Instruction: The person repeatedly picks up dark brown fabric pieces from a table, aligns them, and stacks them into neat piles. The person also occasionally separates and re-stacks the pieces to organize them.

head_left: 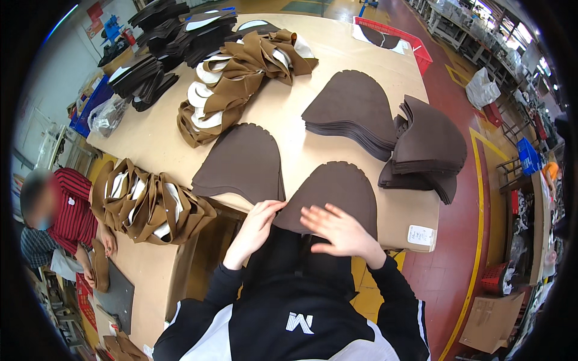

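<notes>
A dark brown curved panel (337, 186) with a notched rounded top lies at the table's near edge, directly before me. My left hand (254, 227) is closed at its lower left corner, fingertips and thumb on the edge. Spread flat, my right hand (342, 231) rests on the lower part of the same panel, fingers apart. Just left of it is a low stack of similar dark brown panels (241, 159). Behind and to the right stands a thicker stack (352, 105), and beside that a fanned, uneven stack (430, 141).
Folded brown pieces with white linings form a long row (241, 84) farther back and another bundle (150, 204) at left. Black pieces (180, 36) pile at the far left. A red crate (415, 45) adjoins the far right edge. A co-worker (75, 207) handles a brown piece at left.
</notes>
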A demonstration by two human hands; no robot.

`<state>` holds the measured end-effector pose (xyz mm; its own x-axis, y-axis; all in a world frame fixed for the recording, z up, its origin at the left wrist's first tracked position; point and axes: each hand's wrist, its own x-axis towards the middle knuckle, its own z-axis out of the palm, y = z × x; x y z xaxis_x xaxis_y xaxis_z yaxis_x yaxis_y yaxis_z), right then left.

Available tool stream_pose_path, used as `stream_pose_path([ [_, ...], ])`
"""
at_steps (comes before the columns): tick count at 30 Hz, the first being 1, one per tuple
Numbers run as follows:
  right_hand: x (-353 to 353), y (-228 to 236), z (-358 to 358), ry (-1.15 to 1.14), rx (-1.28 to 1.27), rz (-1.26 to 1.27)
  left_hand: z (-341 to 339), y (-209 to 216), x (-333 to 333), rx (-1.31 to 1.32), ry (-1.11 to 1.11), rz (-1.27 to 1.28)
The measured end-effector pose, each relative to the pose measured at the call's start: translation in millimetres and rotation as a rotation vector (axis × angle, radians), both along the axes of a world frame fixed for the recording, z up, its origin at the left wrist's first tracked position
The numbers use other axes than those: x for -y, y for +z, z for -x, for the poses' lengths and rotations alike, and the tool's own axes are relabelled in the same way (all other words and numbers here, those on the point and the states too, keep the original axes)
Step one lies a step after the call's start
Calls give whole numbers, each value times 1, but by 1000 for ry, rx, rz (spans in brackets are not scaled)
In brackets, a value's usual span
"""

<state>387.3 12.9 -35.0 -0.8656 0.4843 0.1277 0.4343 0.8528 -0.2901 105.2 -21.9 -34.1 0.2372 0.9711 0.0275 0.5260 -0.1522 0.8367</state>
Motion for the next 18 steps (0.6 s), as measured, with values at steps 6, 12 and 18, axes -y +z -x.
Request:
stream_pose_path([
  [6,-22,5,-32,-5,-557,788,-17,-8,-5,615,222,315],
  [12,-6,-1,-15,-407,16,-68,-35,-12,-5,607,235,436],
  [18,15,9,-15,308,-241,984,-12,-8,-16,758,445,394],
])
